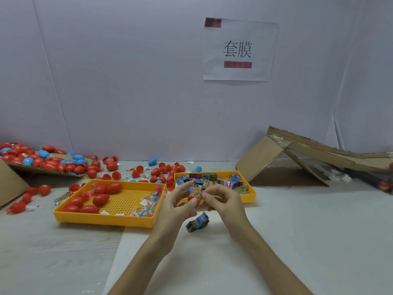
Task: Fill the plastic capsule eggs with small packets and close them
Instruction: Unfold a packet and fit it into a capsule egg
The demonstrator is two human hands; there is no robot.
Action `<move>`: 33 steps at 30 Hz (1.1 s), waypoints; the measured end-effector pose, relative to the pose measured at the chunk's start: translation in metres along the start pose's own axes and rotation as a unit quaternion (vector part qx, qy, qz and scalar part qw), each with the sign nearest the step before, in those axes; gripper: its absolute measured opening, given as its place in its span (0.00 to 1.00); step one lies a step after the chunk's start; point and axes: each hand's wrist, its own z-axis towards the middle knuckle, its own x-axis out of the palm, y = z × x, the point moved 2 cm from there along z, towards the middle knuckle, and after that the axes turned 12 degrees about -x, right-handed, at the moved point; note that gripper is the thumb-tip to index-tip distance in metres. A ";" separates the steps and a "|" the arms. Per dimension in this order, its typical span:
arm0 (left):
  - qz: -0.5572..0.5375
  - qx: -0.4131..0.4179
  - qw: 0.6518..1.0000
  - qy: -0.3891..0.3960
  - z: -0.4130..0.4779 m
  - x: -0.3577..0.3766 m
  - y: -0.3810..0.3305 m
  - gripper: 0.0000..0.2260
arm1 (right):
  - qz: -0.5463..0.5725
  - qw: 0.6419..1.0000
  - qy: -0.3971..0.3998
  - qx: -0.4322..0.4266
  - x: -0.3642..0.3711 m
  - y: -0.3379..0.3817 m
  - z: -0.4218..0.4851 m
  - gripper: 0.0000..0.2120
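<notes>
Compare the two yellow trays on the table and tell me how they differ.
The left tray holds closed red eggs and clear packets, with much perforated floor showing; the right tray is crammed with printed packets that hide its floor. The left tray looks larger and sits nearer than the right tray. Both are yellow, shallow and rectangular.

A hand-packing station in a small workshop: plain white partition panels (127, 81) close in a pale tabletop (297, 231), and a printed paper sign (238, 50) with two Chinese characters hangs on the back panel. Bulk stock lies about: red and blue capsule eggs (49, 161) heaped on flattened cardboard (32, 168), a yellow perforated tray (102, 218) holding more, a second yellow tray (251, 196) full of small packets (212, 180), a collapsed cardboard box (297, 154) at right
</notes>
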 end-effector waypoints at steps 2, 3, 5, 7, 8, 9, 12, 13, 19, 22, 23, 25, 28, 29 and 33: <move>-0.001 0.003 1.000 -0.005 0.000 -0.001 0.000 0.15 | 0.022 0.999 0.006 0.024 0.000 -0.002 0.000 0.02; 0.004 0.004 1.000 -0.003 0.000 -0.002 0.000 0.14 | 0.034 0.999 0.012 0.035 0.000 -0.003 0.000 0.02; 0.007 -0.001 1.000 0.003 -0.001 -0.001 0.000 0.13 | 0.061 0.996 0.021 0.059 0.000 -0.003 0.000 0.05; 0.003 -0.008 1.000 0.007 0.000 0.001 -0.001 0.12 | 0.083 0.993 0.032 0.077 0.001 -0.003 0.000 0.09; -0.002 -0.011 1.000 0.011 0.000 0.001 -0.001 0.12 | 0.092 0.992 0.039 0.083 0.001 -0.002 0.000 0.12; -0.008 -0.012 1.000 0.018 -0.001 0.002 -0.002 0.11 | 0.100 0.990 0.046 0.086 0.001 -0.002 0.000 0.13; -0.025 -0.016 0.999 0.036 -0.002 0.002 -0.003 0.10 | 0.114 0.988 0.060 0.089 0.003 -0.002 0.000 0.14; -0.028 -0.018 0.999 0.038 -0.002 0.002 -0.003 0.10 | 0.115 0.987 0.062 0.089 0.003 -0.002 0.000 0.14; -0.018 -0.021 0.999 0.033 -0.004 0.002 -0.006 0.09 | 0.111 0.987 0.066 0.098 0.004 -0.002 0.001 0.19; -0.022 -0.019 0.999 0.043 -0.005 0.003 -0.007 0.08 | 0.111 0.987 0.064 0.096 0.004 -0.002 0.000 0.17; -0.026 -0.018 0.998 0.049 -0.006 0.004 -0.008 0.10 | 0.108 0.988 0.060 0.093 0.003 -0.002 0.000 0.17; -0.036 -0.019 0.998 0.055 -0.006 0.004 -0.008 0.13 | 0.098 0.990 0.048 0.084 0.001 -0.003 0.001 0.16; -0.046 -0.023 0.997 0.054 -0.006 0.004 -0.007 0.16 | 0.105 0.991 0.037 0.075 -0.001 -0.003 0.001 0.13; -0.046 -0.025 0.997 0.051 -0.006 0.004 -0.007 0.17 | 0.106 0.991 0.036 0.073 -0.002 -0.004 0.001 0.12; -0.044 -0.026 0.998 0.027 -0.005 0.003 -0.006 0.17 | 0.099 0.992 0.039 0.065 -0.004 -0.003 0.001 0.08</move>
